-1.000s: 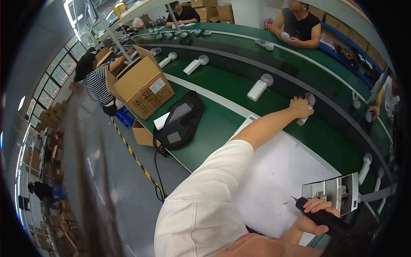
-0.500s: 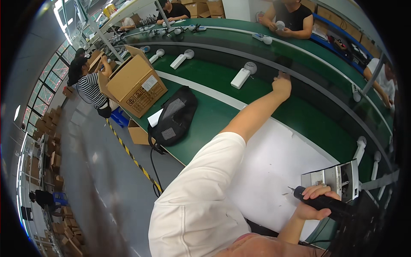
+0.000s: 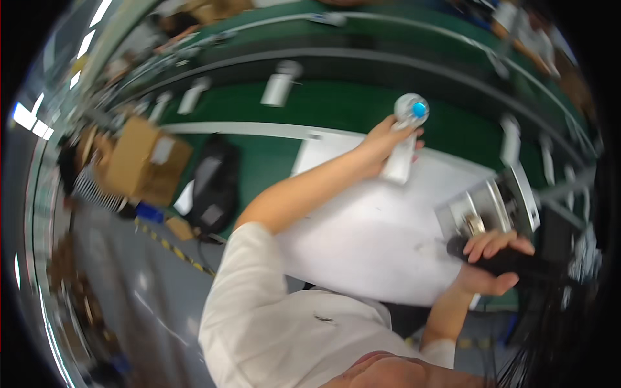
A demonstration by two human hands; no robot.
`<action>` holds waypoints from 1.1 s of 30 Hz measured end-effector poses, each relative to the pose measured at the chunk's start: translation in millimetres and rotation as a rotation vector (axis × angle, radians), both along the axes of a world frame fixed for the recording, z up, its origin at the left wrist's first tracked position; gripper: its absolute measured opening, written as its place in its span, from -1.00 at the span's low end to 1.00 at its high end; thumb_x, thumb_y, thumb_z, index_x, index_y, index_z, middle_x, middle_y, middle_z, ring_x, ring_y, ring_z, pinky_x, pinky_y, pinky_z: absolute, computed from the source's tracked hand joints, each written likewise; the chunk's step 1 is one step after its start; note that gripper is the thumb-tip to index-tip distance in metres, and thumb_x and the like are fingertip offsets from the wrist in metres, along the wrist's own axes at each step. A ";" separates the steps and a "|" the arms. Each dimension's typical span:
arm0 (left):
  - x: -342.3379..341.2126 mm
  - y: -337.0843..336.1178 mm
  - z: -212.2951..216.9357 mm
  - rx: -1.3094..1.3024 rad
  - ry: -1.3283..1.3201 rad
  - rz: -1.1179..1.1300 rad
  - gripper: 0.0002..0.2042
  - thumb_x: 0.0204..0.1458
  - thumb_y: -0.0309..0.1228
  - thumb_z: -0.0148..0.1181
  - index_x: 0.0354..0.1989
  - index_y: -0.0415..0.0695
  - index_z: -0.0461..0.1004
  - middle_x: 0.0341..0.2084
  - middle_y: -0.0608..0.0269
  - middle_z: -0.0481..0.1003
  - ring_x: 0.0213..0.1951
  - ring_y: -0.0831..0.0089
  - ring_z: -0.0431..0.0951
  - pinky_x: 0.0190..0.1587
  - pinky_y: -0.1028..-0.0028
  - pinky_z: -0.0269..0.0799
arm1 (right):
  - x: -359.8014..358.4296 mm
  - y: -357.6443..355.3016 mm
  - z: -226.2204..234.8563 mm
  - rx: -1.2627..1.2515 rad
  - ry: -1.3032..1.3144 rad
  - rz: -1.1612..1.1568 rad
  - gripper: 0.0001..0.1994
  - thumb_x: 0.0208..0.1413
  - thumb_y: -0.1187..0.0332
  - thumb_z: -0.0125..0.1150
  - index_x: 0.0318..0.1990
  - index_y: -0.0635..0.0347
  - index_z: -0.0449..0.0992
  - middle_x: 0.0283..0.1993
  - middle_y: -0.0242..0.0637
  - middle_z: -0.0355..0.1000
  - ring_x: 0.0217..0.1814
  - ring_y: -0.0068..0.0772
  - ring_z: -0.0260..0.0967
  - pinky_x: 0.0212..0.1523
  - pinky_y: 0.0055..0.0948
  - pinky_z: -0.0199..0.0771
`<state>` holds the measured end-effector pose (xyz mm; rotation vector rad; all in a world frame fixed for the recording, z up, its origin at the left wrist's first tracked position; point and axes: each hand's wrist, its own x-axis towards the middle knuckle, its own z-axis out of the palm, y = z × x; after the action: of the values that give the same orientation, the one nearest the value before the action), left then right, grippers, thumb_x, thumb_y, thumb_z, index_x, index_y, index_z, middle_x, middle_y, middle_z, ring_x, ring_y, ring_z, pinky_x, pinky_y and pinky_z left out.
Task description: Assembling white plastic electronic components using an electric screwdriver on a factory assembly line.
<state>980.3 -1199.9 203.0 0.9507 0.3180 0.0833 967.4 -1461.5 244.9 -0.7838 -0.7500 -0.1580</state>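
My left hand (image 3: 380, 147) is closed around a white handheld fan (image 3: 400, 163), just above the far edge of a white sheet (image 3: 352, 236). The fan has a round head with a bright blue disc in it, and its handle points toward me. On the right, my right hand (image 3: 488, 255) grips a black electric screwdriver (image 3: 525, 262). Its front end points left, and motion smears the bit. Beyond that hand, at the sheet's right edge, stands a metal holder (image 3: 490, 202) with a white side panel; what lies in it is blurred.
More white fans, one of them (image 3: 278, 89) beyond my left arm, lie on the green conveyor (image 3: 343, 107). Left of the sheet are a black bag (image 3: 217, 184) and an open cardboard box (image 3: 145, 161). A grey rail (image 3: 388, 61) runs behind. Co-workers sit at left and far side.
My left hand has come back from the conveyor's far side toward the sheet and now has a fan in it. The right hand keeps the screwdriver. The whole view has shifted.
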 end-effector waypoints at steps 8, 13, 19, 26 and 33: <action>-70.4 -82.2 -31.8 -0.052 0.093 -0.337 -0.65 0.27 -0.07 -0.02 -0.02 -0.10 0.26 -0.35 0.27 0.48 -0.46 0.51 0.49 -0.41 0.48 0.50 | 8.2 2.2 38.3 -0.186 -0.064 -0.360 -0.23 -0.03 -0.29 0.22 -0.04 0.26 0.14 -0.50 -0.21 0.28 -0.61 -0.38 0.28 -0.58 -0.43 0.39; -70.8 -82.0 -39.0 -0.191 0.044 -0.359 -0.65 0.30 -0.03 -0.13 0.00 -0.05 0.22 -0.28 0.25 0.45 -0.37 0.49 0.48 -0.35 0.45 0.51 | 1.4 17.1 22.7 -0.390 -0.137 -0.579 -0.31 -0.02 -0.09 0.35 -0.02 0.27 0.15 -0.47 -0.23 0.31 -0.55 -0.41 0.32 -0.50 -0.44 0.44; -73.6 -81.8 -43.9 -0.277 -0.003 -0.402 -0.65 0.31 -0.04 -0.19 0.13 0.07 0.13 -0.17 0.21 0.42 -0.26 0.44 0.48 -0.22 0.38 0.50 | -6.4 11.5 29.8 -0.218 -0.101 -0.213 -0.28 0.04 -0.31 0.10 -0.02 0.20 0.16 -0.49 -0.21 0.28 -0.60 -0.35 0.25 -0.55 -0.37 0.38; -75.2 -79.7 -43.8 -0.245 0.009 -0.398 -0.64 0.30 -0.01 -0.18 0.12 0.07 0.16 -0.18 0.23 0.43 -0.26 0.44 0.48 -0.21 0.41 0.49 | -7.7 31.5 30.4 -0.522 -0.050 -0.804 -0.33 0.06 -0.31 0.08 -0.07 0.14 0.13 -0.52 -0.23 0.26 -0.60 -0.35 0.25 -0.51 -0.39 0.41; -72.0 -79.4 -47.6 -0.292 -0.035 -0.400 -0.60 0.28 0.04 -0.19 0.11 0.06 0.18 -0.17 0.26 0.44 -0.24 0.46 0.48 -0.20 0.42 0.48 | -17.5 26.9 22.9 -0.213 0.051 -0.011 -0.27 -0.06 -0.32 0.20 -0.08 0.15 0.13 -0.50 -0.23 0.27 -0.58 -0.33 0.28 -0.52 -0.32 0.39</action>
<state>908.4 -1279.3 155.4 0.7062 0.0990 -0.3054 949.9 -1434.6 267.8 -0.9907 -0.7217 -0.0689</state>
